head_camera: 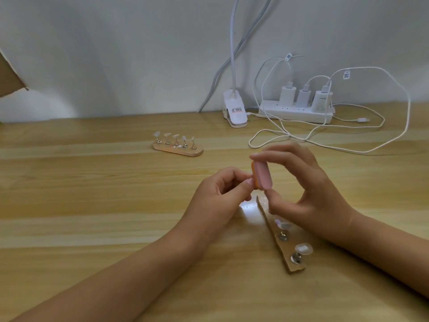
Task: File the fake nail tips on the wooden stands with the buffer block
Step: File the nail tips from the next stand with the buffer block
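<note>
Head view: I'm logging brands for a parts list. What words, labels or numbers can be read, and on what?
None legible.
Sticker on the lamp clip: red and black print, too blurred.
Left cable tag: dark printed code, too small.
Right cable tag: likewise.
Rightmost charger: faint grey word, unreadable.

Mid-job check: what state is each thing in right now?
buffer block: lifted off the table, pinched end to end by the right hand.
left hand: fingers curled, thumb at the block; contents hidden.
near wooden stand: flat, partly under the right hand.
far wooden stand: flat, five nail tips mounted, untouched.
power strip: three chargers plugged in.
</note>
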`<state>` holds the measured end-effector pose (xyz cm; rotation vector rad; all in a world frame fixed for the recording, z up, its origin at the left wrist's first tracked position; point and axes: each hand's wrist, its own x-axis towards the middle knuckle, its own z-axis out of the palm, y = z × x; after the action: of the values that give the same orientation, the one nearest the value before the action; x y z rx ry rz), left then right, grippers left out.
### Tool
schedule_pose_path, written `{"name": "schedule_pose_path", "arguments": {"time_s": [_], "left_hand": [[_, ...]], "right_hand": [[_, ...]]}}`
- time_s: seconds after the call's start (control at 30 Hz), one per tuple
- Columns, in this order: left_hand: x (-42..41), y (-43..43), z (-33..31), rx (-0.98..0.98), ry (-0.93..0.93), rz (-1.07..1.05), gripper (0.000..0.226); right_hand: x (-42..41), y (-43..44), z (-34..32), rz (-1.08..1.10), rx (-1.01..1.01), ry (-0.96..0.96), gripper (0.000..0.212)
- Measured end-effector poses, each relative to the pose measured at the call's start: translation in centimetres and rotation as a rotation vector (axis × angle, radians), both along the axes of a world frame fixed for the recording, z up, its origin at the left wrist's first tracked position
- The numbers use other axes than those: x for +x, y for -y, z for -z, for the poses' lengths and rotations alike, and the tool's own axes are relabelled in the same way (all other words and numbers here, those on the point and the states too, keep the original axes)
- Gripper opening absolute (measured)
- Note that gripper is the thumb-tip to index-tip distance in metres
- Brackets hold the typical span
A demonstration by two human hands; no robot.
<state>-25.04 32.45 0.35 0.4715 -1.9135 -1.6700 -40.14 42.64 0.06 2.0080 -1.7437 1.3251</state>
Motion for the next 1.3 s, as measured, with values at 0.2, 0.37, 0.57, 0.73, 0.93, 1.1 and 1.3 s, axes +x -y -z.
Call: {"name": "schedule_pose_path", "arguments": {"time_s": [0.2,0.37,0.57,0.73,0.93,1.1,1.3], "left_hand": [[0.02,-0.2,-0.23,-0.006,-0.003,0.006,0.021],[0.03,-0.21,-0.12,-0.006,-0.004,-0.003,0.02],[0.06,0.06,0.06,-0.018,-0.005,-0.01,0.018],[0.01,-0.02,0.04,-0.032,0.012,0.0,0.022],[0.14,-0.12,-0.05,-0.038,0.014,-0.008,0.023],[0.13,-0.05,0.1,-0.031,0.016,-0.023,0.02],[0.1,-0.1,0.17,-0.036,0.042,-0.034,0.016]], "right_hand": [[0.16,0.01,-0.14,-0.014,0.014,0.0,0.049],[-0.01,-0.03,-0.17,-0.031,0.05,0.047,0.048],[-0.11,0.15,-0.12,0.0,0.034,0.0,0.046],[0.04,0.23,-0.3,0.017,-0.002,-0.013,0.048],[0.0,0.21,-0.23,0.027,-0.005,-0.043,0.048],[-0.03,0.16,-0.08,0.022,0.002,-0.07,0.047],[-0.13,0.36,-0.25,0.016,0.026,-0.048,0.048]]}}
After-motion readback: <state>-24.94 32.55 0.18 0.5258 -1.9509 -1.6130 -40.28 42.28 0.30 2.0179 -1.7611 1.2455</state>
